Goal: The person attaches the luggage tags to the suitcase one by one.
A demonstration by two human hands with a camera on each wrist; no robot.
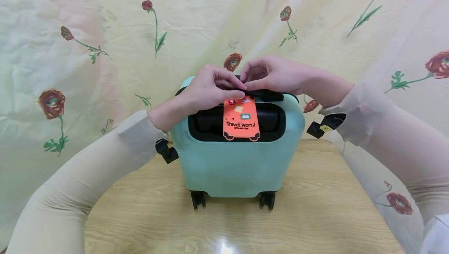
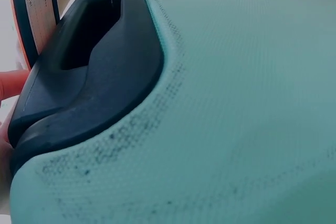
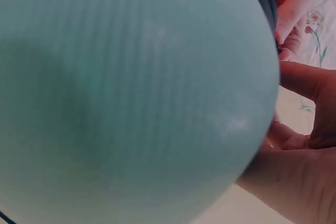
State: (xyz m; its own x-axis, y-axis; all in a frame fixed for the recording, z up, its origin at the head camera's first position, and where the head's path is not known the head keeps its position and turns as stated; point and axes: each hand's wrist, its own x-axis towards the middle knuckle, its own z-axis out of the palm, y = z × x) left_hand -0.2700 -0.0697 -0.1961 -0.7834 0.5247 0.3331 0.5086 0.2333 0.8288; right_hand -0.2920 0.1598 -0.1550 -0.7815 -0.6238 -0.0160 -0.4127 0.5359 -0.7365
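Note:
An orange luggage tag (image 1: pixel 241 119) printed "Travel World around the" hangs against the front of a mint-green suitcase (image 1: pixel 231 164). My left hand (image 1: pixel 212 88) pinches the upper end of the tag between thumb and fingers. Close beside it, the right hand (image 1: pixel 275 74) has thumb and fingertips together at the same spot, on the tag's top end; any strap there is hidden by the fingers. Both hands are over the black top handle (image 1: pixel 268 96). The left wrist view shows the tag's dark back with a paper insert (image 2: pixel 39 11).
The suitcase stands upright on black wheels (image 1: pixel 267 200) on a wood-grain table (image 1: pixel 140 215). A black telescopic handle (image 1: pixel 207 123) sits in its front recess. Behind hangs a cloth (image 1: pixel 115 23) with red flowers.

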